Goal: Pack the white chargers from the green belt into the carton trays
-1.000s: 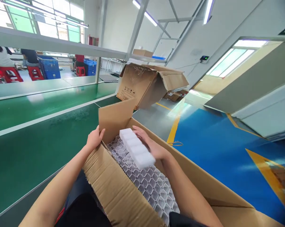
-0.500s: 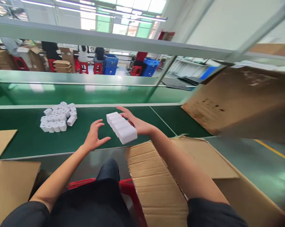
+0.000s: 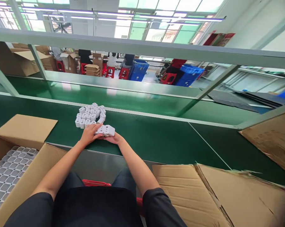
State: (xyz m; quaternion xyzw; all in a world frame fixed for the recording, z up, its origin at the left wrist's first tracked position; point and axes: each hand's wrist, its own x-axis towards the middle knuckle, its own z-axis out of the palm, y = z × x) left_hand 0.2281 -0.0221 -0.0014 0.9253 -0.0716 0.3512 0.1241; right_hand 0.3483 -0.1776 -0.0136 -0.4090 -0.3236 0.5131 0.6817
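Observation:
A short row of white USB chargers (image 3: 106, 130), their port faces turned up and toward me, lies between my two hands at the near side of the green belt (image 3: 142, 135). My left hand (image 3: 89, 135) is closed about the row's left end, its fingers over the top and the thumb along the near side. My right hand (image 3: 114, 138) grips the row from below and the right; some of its fingers are hidden. Just beyond, touching or almost touching the row, several more white chargers (image 3: 88, 116) stand in a cluster, with one tilted at its right edge.
At the left, an open carton (image 3: 54, 154) holds rows of white pieces in dividers. Cardboard flaps (image 3: 180, 179) rise at the lower right, and a large box (image 3: 272, 135) stands at the far right. A metal rail (image 3: 133, 45) crosses ahead. Other people sit farther off.
My right hand has carried the charger row left to the cluster and turned it so the ports show. My left hand, open before, has closed on it. The view has swung left.

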